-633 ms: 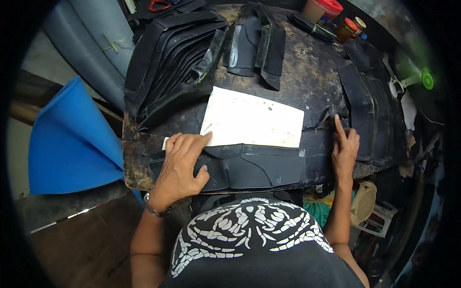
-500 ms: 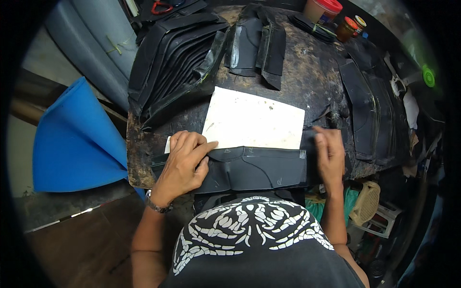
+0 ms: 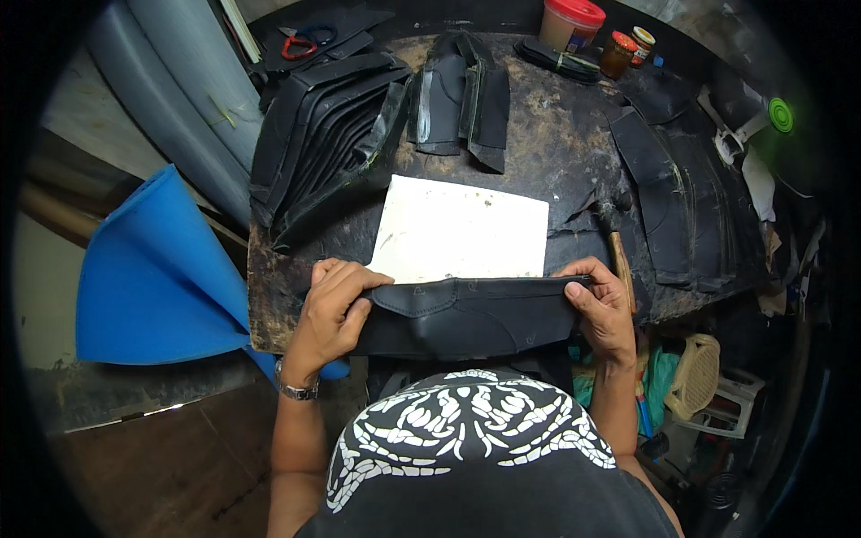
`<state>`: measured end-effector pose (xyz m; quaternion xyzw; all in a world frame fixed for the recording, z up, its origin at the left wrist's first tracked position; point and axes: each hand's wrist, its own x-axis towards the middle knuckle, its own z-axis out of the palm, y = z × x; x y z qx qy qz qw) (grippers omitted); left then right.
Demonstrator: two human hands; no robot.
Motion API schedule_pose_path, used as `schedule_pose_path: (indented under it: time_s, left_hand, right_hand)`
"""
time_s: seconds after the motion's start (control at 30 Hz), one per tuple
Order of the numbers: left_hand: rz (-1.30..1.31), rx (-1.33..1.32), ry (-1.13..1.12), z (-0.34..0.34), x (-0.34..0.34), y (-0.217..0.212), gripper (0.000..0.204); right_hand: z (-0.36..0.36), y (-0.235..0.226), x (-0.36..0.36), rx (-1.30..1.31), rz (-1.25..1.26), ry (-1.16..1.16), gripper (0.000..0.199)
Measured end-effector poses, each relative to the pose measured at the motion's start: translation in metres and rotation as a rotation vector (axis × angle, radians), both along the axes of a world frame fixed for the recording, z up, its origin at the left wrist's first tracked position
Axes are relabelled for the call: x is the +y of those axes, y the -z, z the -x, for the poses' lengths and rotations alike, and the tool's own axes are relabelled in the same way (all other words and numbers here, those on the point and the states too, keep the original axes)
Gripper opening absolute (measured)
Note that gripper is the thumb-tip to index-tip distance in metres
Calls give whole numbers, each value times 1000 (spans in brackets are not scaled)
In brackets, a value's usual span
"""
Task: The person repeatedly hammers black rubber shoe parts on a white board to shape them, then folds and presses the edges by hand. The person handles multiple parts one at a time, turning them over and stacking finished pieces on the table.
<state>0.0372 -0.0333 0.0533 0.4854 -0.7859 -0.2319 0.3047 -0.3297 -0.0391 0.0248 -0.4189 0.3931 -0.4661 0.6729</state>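
Your fingers [image 3: 345, 280] on both the left hand [image 3: 330, 314] and right hand [image 3: 603, 305] pinch the ends of the black piece [image 3: 466, 314], held just below the white sheet [image 3: 462, 229] at the worktop [image 3: 556, 152] edge.

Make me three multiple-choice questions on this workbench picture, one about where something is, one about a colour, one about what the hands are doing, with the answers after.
1. Where does the white sheet lie?
A. on the floor
B. on the bench just beyond the black piece
C. on top of the blue roll

2. What colour are the scissors' handles at the far left of the bench?
A. red
B. green
C. white

3. How is the black piece held?
A. by the left hand only
B. by no hand
C. by both hands, the right hand at its other end

Answers: 1 B, the sheet sits past the piece's top edge. 2 A, red loops show. 3 C, each hand's grip closes on one end.
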Motion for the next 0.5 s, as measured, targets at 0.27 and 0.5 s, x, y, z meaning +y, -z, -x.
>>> schedule_pose_path:
  time_s: [0.27, 0.5]
  left_hand:
    - [357, -107, -52, 7, 21, -30, 35]
    - [822, -471, -249, 2, 10, 17, 27]
  right_hand:
    - [-7, -24, 4, 82, 354, 80, 18]
    - [-4, -8, -23, 929, 1274, 279, 36]
